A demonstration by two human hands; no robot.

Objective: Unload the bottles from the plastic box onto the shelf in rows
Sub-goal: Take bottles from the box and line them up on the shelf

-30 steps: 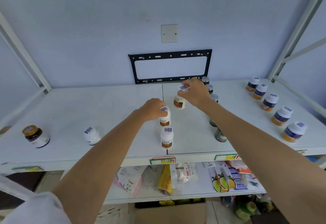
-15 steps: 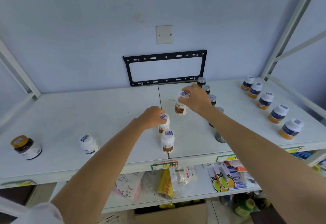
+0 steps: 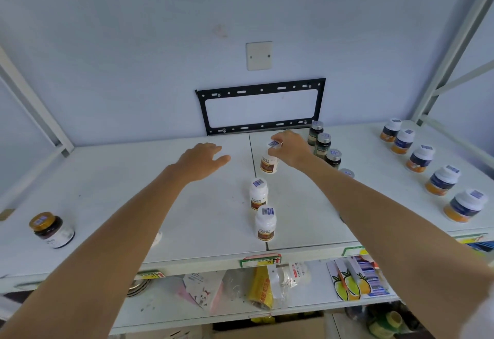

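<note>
right hand [image 3: 290,149] pinches the cap of the far white plastic bottle with brown label [image 3: 269,162], upright on the white shelf [image 3: 112,186]. left hand [image 3: 203,161] hovers just left of it, fingers spread, holding nothing. two matching white bottles [image 3: 258,197] stand nearer in a row.

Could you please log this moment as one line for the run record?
left hand: open, over shelf | right hand: gripping rear white bottle | row: three bottles
</note>
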